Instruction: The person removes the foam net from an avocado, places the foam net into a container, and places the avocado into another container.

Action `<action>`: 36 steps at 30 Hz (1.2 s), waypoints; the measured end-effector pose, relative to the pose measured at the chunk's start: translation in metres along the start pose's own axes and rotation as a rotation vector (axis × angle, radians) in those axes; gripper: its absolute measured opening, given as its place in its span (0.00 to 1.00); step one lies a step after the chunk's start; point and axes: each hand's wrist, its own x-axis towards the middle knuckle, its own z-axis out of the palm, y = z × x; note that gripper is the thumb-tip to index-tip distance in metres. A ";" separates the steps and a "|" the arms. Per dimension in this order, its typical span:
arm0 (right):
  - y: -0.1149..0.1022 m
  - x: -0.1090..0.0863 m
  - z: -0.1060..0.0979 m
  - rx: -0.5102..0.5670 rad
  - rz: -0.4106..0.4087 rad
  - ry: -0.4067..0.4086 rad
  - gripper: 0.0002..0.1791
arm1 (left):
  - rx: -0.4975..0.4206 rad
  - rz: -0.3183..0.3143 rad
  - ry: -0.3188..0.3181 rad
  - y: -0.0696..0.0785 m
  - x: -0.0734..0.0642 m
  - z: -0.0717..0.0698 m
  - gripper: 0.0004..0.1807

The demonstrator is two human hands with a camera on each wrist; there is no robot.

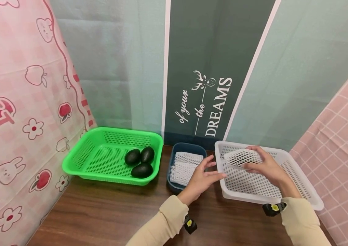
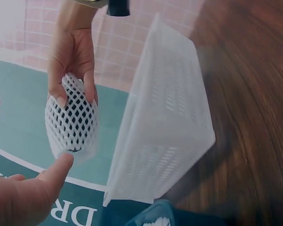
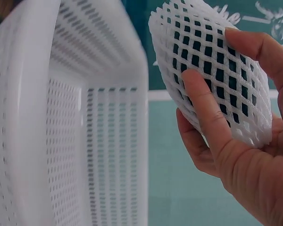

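My right hand (image 1: 269, 168) grips a dark avocado in a white foam net sleeve (image 1: 242, 158), held above the white basket (image 1: 248, 186). In the right wrist view, the dark skin shows through the mesh of the sleeve (image 3: 212, 70), with fingers and thumb on both sides of it. Fingers spread, my left hand (image 1: 201, 179) hovers between the blue bin (image 1: 174, 188) and the white basket, holding nothing. Two white foam net sleeves (image 1: 184, 173) lie in the blue bin. In the head view, my left fingertips are apart from the held avocado.
To the left stands a green basket (image 1: 100, 164) with three dark avocados (image 1: 142, 170) gathered at its right end. All containers rest on a brown wooden table (image 1: 100, 212). Printed cloths hang behind and on both sides, including a green one (image 1: 217, 51) with lettering.
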 end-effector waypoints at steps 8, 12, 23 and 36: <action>-0.017 -0.011 0.015 -0.073 -0.076 0.007 0.35 | -0.314 -0.083 -0.101 0.007 -0.006 -0.006 0.32; -0.024 -0.016 0.023 -0.078 -0.105 0.028 0.35 | -0.410 -0.104 -0.117 0.011 -0.007 -0.011 0.31; -0.034 -0.023 0.045 -0.088 -0.122 0.019 0.36 | -0.481 -0.131 -0.105 0.012 -0.008 -0.026 0.31; -0.032 -0.039 0.081 0.032 -0.165 0.017 0.37 | -0.541 -0.154 -0.105 0.010 -0.013 -0.033 0.30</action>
